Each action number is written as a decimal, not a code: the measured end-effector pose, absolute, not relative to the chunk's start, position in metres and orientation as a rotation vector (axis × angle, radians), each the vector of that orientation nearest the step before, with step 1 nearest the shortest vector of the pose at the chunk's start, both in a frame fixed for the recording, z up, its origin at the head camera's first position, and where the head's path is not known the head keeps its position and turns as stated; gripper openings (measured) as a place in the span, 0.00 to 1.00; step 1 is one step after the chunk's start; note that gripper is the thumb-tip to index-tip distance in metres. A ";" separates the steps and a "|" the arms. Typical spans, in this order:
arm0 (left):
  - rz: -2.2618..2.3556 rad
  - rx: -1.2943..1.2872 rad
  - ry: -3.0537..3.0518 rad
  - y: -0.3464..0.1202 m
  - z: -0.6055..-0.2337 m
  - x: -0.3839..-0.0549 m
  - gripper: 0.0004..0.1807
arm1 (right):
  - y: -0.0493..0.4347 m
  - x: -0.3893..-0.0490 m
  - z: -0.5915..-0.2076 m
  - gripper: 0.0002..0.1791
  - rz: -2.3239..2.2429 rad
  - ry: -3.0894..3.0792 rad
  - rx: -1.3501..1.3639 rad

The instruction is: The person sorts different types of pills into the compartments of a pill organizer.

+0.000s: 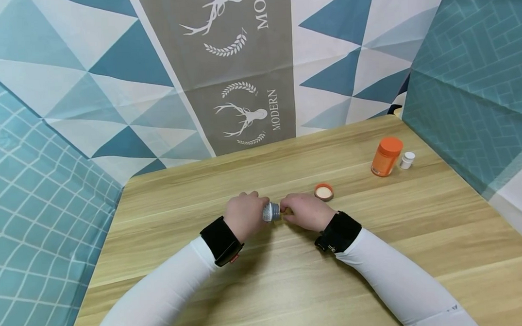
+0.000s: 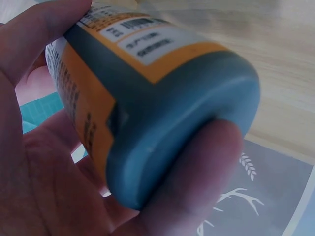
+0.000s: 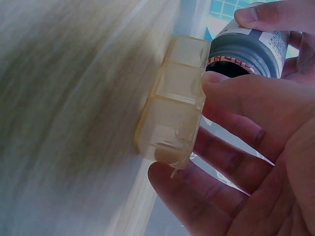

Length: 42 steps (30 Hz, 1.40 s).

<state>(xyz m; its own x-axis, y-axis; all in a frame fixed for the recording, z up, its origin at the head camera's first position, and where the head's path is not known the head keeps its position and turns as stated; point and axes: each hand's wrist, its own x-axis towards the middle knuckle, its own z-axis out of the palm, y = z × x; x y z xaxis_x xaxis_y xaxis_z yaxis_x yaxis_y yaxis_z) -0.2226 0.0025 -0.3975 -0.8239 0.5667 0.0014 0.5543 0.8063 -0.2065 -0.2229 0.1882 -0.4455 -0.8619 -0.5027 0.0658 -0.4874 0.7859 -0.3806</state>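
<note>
My left hand (image 1: pixel 245 212) grips a grey medicine bottle (image 2: pixel 182 93) with an orange and white label, thumb pressed on its base. The bottle lies tilted on its side, its uncapped mouth facing the right hand; red print shows on the rim in the right wrist view. With thumb and fingers, my right hand (image 1: pixel 309 212) holds a translucent yellow pill organizer (image 3: pixel 174 93) by its side. Three of its compartments show in a row, and its far end overlaps the bottle's mouth. In the head view the fingers mostly hide the organizer.
Just beyond the right hand, an orange-rimmed cap (image 1: pixel 324 192) lies with its pale inside up on the wooden table (image 1: pixel 292 288). An orange jar (image 1: pixel 385 157) with its lid on stands farther right, beside a small white bottle (image 1: pixel 407 160). Patterned cloth walls border the table.
</note>
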 end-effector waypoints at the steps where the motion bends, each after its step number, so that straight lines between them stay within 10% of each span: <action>1: 0.317 -0.909 -2.929 0.003 -0.397 -0.223 0.20 | 0.188 -0.223 -0.445 0.05 -0.612 2.930 -0.814; 42: 0.504 -0.913 -3.035 0.019 -0.378 -0.228 0.13 | 0.190 -0.225 -0.448 0.05 -0.602 2.935 -0.835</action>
<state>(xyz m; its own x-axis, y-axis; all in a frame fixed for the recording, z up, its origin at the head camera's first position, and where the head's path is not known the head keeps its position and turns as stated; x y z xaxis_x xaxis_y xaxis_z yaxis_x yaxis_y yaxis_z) -0.2275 0.0189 -0.3777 -0.8359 0.5270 -0.1535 0.5483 0.7890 -0.2772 -0.2246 0.1901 -0.4480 -0.8553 -0.5127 0.0746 -0.5007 0.7809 -0.3735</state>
